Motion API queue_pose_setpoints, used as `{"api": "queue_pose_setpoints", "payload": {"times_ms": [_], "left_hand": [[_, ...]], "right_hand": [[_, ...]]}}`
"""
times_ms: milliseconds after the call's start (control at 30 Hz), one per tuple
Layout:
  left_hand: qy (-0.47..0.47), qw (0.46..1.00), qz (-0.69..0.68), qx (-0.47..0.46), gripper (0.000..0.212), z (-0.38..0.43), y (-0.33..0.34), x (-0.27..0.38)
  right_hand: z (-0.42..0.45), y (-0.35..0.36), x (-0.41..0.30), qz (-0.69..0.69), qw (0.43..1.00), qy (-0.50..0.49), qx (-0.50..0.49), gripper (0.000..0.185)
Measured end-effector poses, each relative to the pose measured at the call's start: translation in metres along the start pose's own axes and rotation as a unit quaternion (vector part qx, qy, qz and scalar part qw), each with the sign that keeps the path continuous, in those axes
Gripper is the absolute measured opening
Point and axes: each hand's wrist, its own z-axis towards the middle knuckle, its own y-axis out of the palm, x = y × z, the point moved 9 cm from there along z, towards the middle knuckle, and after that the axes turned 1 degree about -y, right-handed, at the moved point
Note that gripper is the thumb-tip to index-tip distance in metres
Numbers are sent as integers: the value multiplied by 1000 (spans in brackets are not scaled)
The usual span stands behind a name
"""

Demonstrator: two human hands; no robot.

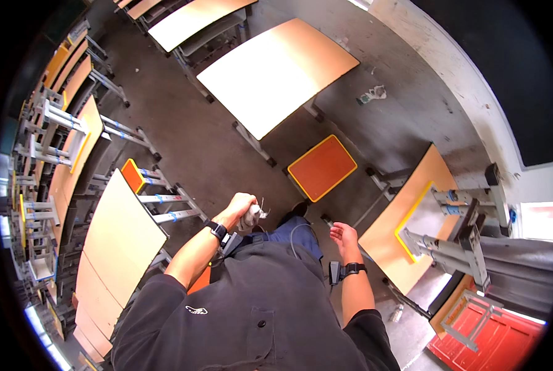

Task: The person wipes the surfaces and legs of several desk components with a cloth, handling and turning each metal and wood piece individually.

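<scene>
A crumpled, greyish-white cloth point(250, 218) is gripped in my left hand point(240, 204), in front of my waist. My right hand point(344, 233) is held out on the other side of my body, its fingers loosely curled and apart, with nothing in it. Beyond both hands stands a stool with an orange-red seat and yellow edge point(323, 168). Near my right hand is a wooden-topped desk point(378, 222), on which a stool rests upside down point(413, 222).
A wooden-topped desk point(276, 79) stands ahead. Another desk point(123, 232) is at my left, with rows of desks and upturned stools beyond. Litter point(373, 94) lies on the floor near the wall. A plastic bottle point(397, 313) and a red door point(494, 329) are at the lower right.
</scene>
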Motion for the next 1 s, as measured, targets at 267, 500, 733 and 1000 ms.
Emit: {"api": "queue_pose_setpoints", "payload": {"times_ms": [267, 500, 733, 1000], "left_hand": [[-75, 995, 24, 57, 16, 28, -14, 0], [-80, 989, 122, 20, 16, 66, 33, 42], [-160, 945, 260, -117, 19, 154, 91, 13], [-136, 877, 435, -150, 32, 247, 111, -4]], "right_hand": [[88, 19, -27, -67, 996, 39, -41, 15], [122, 2, -28, -93, 993, 74, 2, 14], [186, -29, 4, -183, 979, 27, 85, 15], [261, -12, 42, -399, 898, -33, 181, 19]]}}
